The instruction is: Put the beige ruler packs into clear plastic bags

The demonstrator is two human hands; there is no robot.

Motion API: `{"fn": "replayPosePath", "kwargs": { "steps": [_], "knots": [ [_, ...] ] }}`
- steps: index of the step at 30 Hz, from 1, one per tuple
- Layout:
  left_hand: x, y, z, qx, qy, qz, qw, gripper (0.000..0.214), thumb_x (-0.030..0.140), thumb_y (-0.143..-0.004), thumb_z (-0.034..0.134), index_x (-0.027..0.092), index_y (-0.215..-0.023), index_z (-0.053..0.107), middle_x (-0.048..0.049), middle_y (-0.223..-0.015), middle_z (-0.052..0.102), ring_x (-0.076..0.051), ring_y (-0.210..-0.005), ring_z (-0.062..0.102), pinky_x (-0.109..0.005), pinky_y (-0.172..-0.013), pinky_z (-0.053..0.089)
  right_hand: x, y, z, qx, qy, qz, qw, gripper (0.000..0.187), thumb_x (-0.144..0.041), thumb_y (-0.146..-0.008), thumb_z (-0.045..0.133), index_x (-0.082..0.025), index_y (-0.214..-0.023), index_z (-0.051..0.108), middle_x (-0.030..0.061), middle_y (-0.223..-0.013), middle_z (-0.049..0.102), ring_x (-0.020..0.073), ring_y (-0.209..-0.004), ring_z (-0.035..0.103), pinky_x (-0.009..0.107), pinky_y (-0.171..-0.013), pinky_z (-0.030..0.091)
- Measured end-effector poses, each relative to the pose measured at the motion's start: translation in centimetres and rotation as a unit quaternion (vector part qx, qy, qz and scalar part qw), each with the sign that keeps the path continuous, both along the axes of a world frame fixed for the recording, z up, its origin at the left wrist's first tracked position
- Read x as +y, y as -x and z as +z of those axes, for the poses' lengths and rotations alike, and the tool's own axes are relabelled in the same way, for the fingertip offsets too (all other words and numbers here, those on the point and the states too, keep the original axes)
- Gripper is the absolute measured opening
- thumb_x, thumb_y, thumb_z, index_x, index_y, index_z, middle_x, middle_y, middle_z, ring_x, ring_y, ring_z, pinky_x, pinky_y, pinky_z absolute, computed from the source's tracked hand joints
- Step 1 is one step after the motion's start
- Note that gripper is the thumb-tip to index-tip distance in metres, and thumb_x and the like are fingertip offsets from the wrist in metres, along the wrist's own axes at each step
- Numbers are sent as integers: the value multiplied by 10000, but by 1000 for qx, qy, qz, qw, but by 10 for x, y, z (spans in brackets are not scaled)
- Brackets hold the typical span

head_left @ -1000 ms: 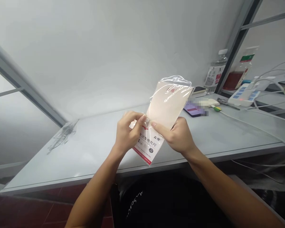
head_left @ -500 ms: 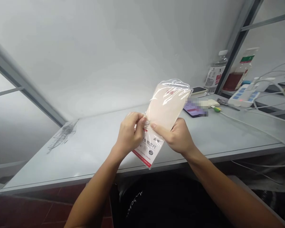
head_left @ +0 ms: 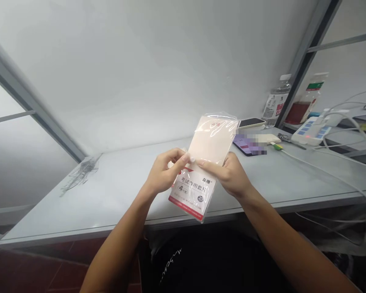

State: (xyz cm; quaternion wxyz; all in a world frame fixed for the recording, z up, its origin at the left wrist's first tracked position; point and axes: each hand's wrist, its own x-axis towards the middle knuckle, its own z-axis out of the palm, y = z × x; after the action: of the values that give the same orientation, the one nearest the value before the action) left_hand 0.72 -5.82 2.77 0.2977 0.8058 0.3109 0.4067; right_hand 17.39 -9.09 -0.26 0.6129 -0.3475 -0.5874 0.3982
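Reading the head view, I find the clear plastic packet (head_left: 205, 162) held upright between both hands, above the desk (head_left: 110, 195). A printed white card (head_left: 192, 195) with a red lower edge shows inside it. My left hand (head_left: 164, 171) and right hand (head_left: 228, 173) are both narrowly closed, pinching the packet at mid-height.
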Motion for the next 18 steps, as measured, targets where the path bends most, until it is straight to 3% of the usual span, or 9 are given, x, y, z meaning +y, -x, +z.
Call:
{"fn": "replayPosePath", "kwargs": {
  "steps": [7,18],
  "knots": [
    [0,7,5,48,34,-28,998,186,364,-793,571,188,-761,625,-18,-719,593,-122,-687,531,-266,-642,436,-1,0,0,6,1,3,1000,173,-288,-760,633,-152,-855,683,72,-857,712,227,-779,669,313,-636,546],
    [5,9,6,41,47,-41,997,237,363,-820,533,183,-755,672,-42,-771,623,-127,-706,557,-264,-646,446,-3,1,1,-21,-15,-31,999,194,-298,-758,636,-156,-876,698,82,-895,712,239,-806,670,323,-652,547]
  ]
}}
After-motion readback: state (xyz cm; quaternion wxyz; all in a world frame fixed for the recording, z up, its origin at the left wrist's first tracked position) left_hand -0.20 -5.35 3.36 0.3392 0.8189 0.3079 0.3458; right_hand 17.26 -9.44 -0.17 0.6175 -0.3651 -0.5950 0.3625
